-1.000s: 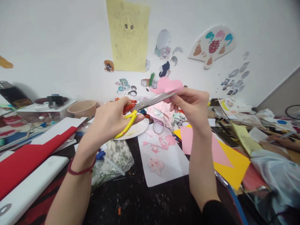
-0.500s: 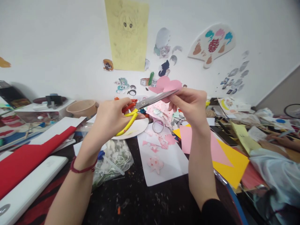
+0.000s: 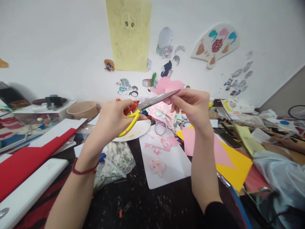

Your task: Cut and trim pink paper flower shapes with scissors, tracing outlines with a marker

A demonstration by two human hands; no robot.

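Observation:
My left hand is closed round the red and yellow handles of a pair of scissors. The blades point up to the right and lie against a pink paper cutout with rounded lobes. Between thumb and fingers, my right hand pinches that cutout at its right end, close to the blade tips. Below, a white sheet of paper carries pink scraps and a pink flower shape. A ring lies at the sheet's far end.
Left of the sheet lies a clear bag of white items, with a white plate behind it. Pink paper and yellow paper lie on the right. A red sheet and white device are at left. Another person's hand shows far right.
The scissor blades have shifted slightly back to the left along the pink paper. Both hands keep their holds, and the view has moved a little.

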